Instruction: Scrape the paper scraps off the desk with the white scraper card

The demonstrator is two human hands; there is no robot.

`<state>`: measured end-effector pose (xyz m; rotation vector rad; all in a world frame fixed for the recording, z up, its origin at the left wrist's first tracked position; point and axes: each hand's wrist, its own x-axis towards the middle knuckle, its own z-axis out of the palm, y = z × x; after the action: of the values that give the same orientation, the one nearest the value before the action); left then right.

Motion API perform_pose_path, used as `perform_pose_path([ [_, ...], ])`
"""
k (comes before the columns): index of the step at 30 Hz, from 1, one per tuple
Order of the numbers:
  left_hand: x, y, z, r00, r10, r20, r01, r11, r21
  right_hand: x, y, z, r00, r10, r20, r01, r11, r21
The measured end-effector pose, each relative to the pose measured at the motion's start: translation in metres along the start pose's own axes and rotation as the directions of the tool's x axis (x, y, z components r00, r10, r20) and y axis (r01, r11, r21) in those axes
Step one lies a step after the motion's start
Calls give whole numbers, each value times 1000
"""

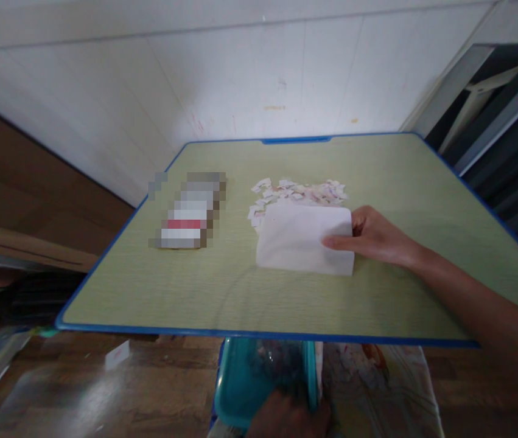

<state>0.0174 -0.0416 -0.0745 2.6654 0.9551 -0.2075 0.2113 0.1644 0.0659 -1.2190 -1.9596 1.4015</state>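
Note:
My right hand (380, 237) pinches the right edge of a blank white sheet of paper (302, 240), with the thumb on top and the fingers behind. The sheet is above the green tabletop, and its far edge hides part of a pile of small torn paper scraps (302, 191). Below the table's near edge, my left hand (288, 417) is closed at the near right corner of a teal plastic container (238, 389). It appears to grip the rim, though shadow obscures the fingers. Something clear and shiny (272, 359) is in the container, too blurred to name.
The green table (126, 292) has a blue edge and stands against a white wall (259, 79). A pixelated flat item (190, 213) lies on its left side. A patterned cloth (377, 389) is below the table, and a white paper piece (117, 355) is on the wooden floor.

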Motion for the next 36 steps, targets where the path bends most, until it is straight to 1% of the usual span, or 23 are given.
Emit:
perform_pose_path([
  [2,0,0,1,1000,4,-7,-4,1000,-16,0,-1,8,993,-36,108,34,999,28],
  [4,0,0,2,1000,-10,-3,10,1000,-14,-1,0,14,979,-59,197,57,998,20],
  [6,1,0,1,1000,-19,6,19,1000,8,-1,0,17,966,-69,248,72,997,-2],
  [8,1,0,1,1000,-5,9,4,1000,25,-2,0,17,959,-76,274,71,997,25],
  [11,0,0,1,1000,-7,11,7,1000,15,-3,-3,10,966,-69,249,22,982,187],
  [13,0,0,2,1000,-9,17,8,1000,9,-5,-3,1,982,-28,187,-26,959,282],
  [15,-1,1,2,1000,-1,11,0,1000,19,-6,-2,-8,992,30,123,-69,945,320],
  [16,-1,1,2,1000,3,11,-3,1000,21,-7,-1,-12,992,53,111,-87,940,331],
  [18,0,1,1,1000,-3,14,3,1000,19,-8,1,-17,990,80,115,-115,935,336],
  [20,0,1,1,1000,-5,26,5,1000,1,-8,2,-18,985,87,151,-131,942,311],
  [23,1,1,0,1000,1,31,-1,1000,-13,-7,0,-14,978,73,195,-121,963,243],
  [28,1,0,3,1000,16,21,-16,1000,-9,-7,-3,-3,971,41,234,-76,987,145],
  [30,1,0,4,1000,9,-2,-9,1000,4,-8,-3,-1,963,34,267,-81,983,167],
  [32,0,1,6,999,3,-34,-2,1000,27,-7,-3,-1,961,26,274,-92,969,229],
  [34,0,1,6,999,4,-43,-3,1000,26,-7,-3,-3,971,31,237,-98,955,278],
  [36,0,0,4,1000,8,-25,-8,1000,6,-7,-1,-7,981,55,186,-109,949,296],
])
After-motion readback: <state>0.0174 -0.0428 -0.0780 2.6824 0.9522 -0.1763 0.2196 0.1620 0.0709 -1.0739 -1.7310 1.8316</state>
